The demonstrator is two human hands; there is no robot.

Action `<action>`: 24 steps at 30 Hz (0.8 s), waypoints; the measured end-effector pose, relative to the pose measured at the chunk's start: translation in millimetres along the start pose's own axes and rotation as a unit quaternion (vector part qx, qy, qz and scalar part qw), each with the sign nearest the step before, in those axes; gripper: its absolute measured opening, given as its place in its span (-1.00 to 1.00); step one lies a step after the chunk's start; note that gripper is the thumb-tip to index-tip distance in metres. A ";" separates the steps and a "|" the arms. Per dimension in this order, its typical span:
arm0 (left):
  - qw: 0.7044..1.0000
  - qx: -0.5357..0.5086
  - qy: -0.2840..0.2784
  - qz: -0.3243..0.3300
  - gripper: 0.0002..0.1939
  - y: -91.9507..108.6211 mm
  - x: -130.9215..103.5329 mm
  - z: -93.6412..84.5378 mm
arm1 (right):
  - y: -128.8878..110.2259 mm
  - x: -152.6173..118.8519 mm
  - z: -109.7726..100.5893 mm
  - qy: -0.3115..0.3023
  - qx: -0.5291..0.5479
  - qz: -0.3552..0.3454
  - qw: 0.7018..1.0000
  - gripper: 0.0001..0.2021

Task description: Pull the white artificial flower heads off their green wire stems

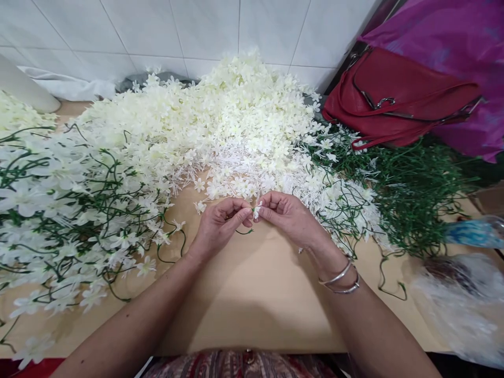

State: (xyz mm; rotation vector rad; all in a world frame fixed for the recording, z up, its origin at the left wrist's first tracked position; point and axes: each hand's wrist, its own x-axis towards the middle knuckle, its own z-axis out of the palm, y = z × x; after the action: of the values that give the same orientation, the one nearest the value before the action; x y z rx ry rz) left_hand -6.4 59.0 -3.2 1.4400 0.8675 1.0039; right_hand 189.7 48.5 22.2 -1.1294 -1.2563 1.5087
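Over the middle of the table, my left hand [223, 224] pinches a thin green plastic stem [245, 232], whose curved end hangs below the fingers. Facing it, my right hand [286, 215] pinches a small white artificial flower [257, 211] between thumb and forefinger. Flower and stem meet between the fingertips; how far one sits in the other is too small to tell. Just beyond both hands spreads a large heap of loose white artificial flowers [236, 115]. Two metal bangles circle my right wrist.
White flowers on green stems [79, 210] pile up at the left. Bare green stems [413, 194] lie in a tangle at the right, below a red handbag [405, 94] and a purple bag [444, 31]. Clear plastic wrapping [464, 304] lies at the right edge. A tiled wall [212, 26] stands behind.
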 end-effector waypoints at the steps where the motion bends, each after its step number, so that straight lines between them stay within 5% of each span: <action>1: 1.000 0.002 0.002 -0.003 -0.75 -0.2 -0.1 0.2 | 0.4 0.1 0.5 0.000 0.002 -0.001 1.000 -0.66; 13: 0.999 -0.019 0.032 -0.023 -0.73 0.0 1.1 3.0 | 10.0 2.9 8.7 0.039 -0.015 -0.029 0.999 -0.74; 19: 0.999 -0.027 0.001 -0.024 -0.72 1.1 2.8 2.1 | 4.0 2.5 4.5 0.012 -0.007 -0.031 0.999 -0.66; 24: 0.995 0.091 -0.011 0.030 -0.86 8.3 -2.7 5.6 | -7.4 -1.5 -7.2 0.009 -0.042 -0.040 0.998 -0.72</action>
State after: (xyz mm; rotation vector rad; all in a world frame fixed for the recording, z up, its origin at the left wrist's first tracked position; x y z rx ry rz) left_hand -2.4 53.6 4.7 1.6359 0.9238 0.9720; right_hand 197.4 49.7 29.1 -1.1300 -1.3479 1.3951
